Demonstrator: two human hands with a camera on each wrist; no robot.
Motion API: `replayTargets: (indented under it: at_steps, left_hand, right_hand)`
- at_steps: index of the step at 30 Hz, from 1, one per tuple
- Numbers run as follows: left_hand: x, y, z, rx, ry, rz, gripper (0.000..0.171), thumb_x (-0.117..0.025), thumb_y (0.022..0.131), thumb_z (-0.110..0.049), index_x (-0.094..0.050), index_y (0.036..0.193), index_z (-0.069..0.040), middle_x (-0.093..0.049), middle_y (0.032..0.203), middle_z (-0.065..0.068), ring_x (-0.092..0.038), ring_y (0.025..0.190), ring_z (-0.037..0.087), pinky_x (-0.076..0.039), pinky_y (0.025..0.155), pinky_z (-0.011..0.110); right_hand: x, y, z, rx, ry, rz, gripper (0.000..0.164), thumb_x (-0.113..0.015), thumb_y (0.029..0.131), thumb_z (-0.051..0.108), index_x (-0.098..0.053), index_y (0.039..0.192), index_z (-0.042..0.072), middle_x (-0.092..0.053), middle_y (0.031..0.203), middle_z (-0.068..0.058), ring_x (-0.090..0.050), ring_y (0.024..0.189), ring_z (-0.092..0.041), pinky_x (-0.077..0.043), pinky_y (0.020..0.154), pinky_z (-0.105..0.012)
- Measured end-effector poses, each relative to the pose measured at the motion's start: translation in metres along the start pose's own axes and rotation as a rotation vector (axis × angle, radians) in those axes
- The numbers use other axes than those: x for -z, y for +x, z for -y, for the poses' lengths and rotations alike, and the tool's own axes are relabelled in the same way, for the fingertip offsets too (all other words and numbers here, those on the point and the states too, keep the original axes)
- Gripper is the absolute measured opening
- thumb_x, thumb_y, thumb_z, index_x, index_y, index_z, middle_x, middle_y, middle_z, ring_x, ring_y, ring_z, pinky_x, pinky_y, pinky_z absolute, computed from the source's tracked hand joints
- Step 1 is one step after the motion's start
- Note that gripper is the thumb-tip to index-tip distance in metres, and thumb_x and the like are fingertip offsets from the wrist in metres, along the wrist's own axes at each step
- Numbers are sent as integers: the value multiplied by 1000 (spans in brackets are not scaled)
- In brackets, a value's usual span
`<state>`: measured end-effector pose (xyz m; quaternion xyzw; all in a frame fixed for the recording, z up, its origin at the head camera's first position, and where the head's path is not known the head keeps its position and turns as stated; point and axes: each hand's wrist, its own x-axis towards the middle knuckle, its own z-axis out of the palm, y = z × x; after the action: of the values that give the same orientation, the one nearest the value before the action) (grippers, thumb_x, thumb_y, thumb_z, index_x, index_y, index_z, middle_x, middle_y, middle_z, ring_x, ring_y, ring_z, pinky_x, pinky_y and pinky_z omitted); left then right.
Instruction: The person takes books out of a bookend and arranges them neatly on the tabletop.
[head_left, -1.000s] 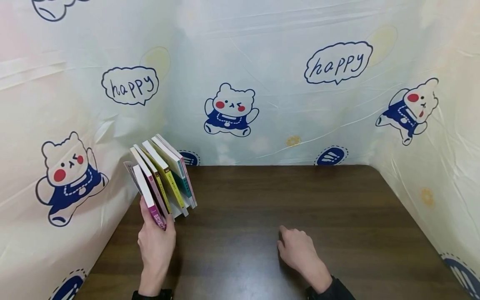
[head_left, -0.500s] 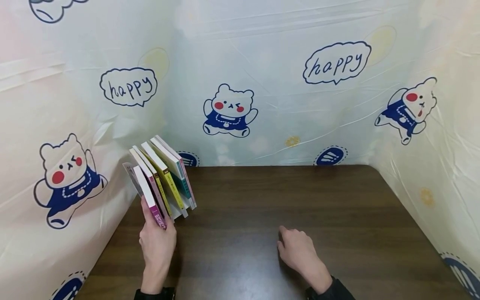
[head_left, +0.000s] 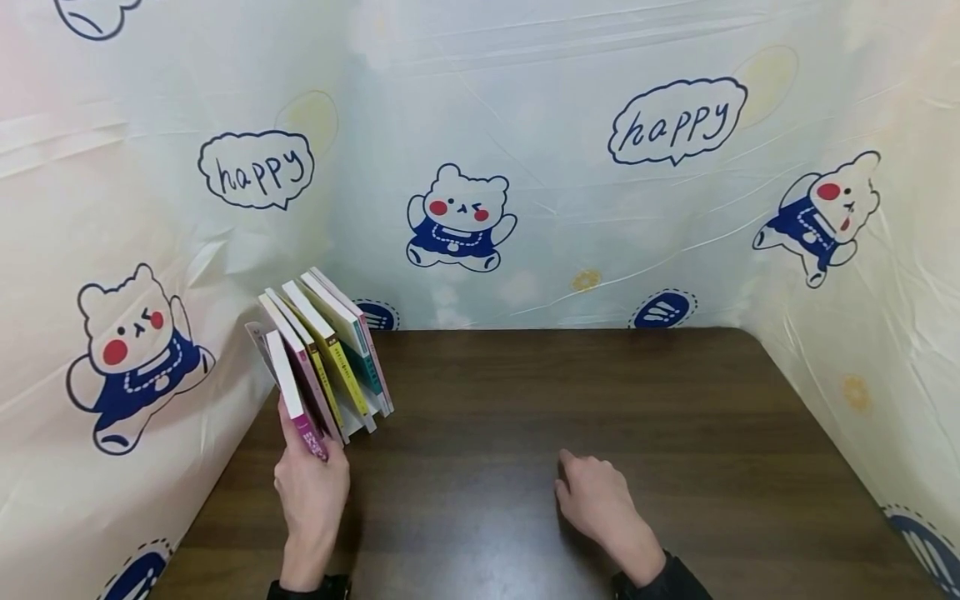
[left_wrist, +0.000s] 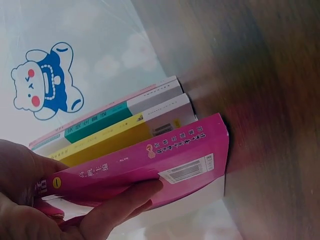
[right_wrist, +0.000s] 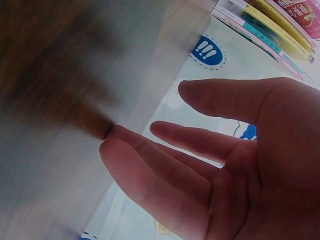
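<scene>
At the left of the table, my left hand grips a book with a magenta spine, thumb on one side and fingers on the other. In the left wrist view the magenta book shows a barcode label, and its lower end is close to the table. Beside it to the right stand several leaning books, among them a yellow-spined book and a teal-spined book. My right hand is at the table's right of centre, holding nothing; the right wrist view shows its fingers loosely extended, fingertips at the tabletop.
A thin grey book or cover leans left of the magenta one. The dark wooden table is enclosed by a pale printed curtain at the back and both sides, close behind the books.
The magenta book has shifted slightly left with my left hand, widening the gap to the book beside it. My right hand has stayed in place.
</scene>
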<state>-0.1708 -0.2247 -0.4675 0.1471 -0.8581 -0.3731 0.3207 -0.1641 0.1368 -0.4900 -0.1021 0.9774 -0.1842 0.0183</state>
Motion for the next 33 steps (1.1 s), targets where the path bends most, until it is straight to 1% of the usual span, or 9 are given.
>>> replayTargets:
  at_steps: [2,5,8,15,21,23,26,31,33]
  left_hand:
    - [0,-1,0,0,-5,-7,94,-59,94,7,-15,168,-30,-59,139,41,-64,103,65,-57,71,75]
    - [1,-3,-1,4,-19,-16,94,-58,93,8,-16,167,-32,-58,142,40,-62,109,64,-54,76,78]
    - [3,-4,-3,16,-24,-17,93,-58,93,8,-16,167,-31,-58,142,40,-61,113,63,-52,79,80]
    - [9,-10,-7,54,-8,-14,89,-59,94,5,-18,167,-25,-61,134,44,-61,110,65,-51,80,80]
    - [11,-13,-10,80,-8,-11,85,-59,96,2,-20,167,-24,-60,136,44,-60,112,65,-49,82,80]
    - [12,-13,-11,103,-7,5,83,-59,97,0,-20,167,-22,-59,138,43,-59,116,64,-50,85,80]
    - [14,-14,-13,120,-9,7,80,-59,99,-3,-21,167,-19,-59,138,42,-60,116,63,-50,88,79]
    - [18,-19,-18,100,-14,-30,73,-61,98,-3,-30,163,-12,-63,131,43,-62,110,63,-51,86,79]
    - [20,-21,-20,86,-15,-50,66,-62,97,-3,-37,158,-6,-65,126,44,-62,107,65,-50,84,79]
  right_hand:
    - [0,0,0,-4,0,5,40,-74,93,14,-68,126,-7,-78,107,-27,-75,90,-42,-63,67,-55]
    - [0,0,0,-5,4,6,40,-74,93,14,-68,126,-7,-78,108,-27,-75,90,-42,-63,67,-55]
    - [1,-1,1,-1,7,2,39,-74,93,14,-68,125,-7,-78,107,-27,-75,90,-42,-63,67,-55]
    - [-1,-2,1,13,3,-15,37,-74,92,13,-69,123,-7,-78,103,-26,-74,88,-42,-63,67,-56]
    - [-1,-2,2,17,7,-26,37,-74,92,13,-69,122,-8,-78,103,-27,-75,87,-41,-63,66,-55]
    - [0,-2,3,16,8,-26,37,-74,92,12,-69,122,-8,-78,103,-27,-75,86,-41,-63,65,-54]
    - [0,-2,3,11,10,-19,37,-74,92,12,-69,123,-8,-78,103,-27,-75,86,-40,-63,66,-54]
    - [1,-2,3,1,13,-4,37,-73,93,12,-68,123,-8,-78,104,-27,-75,87,-40,-63,68,-54]
    - [1,-2,3,0,15,-3,37,-73,93,13,-68,123,-8,-78,104,-27,-75,87,-40,-63,68,-55]
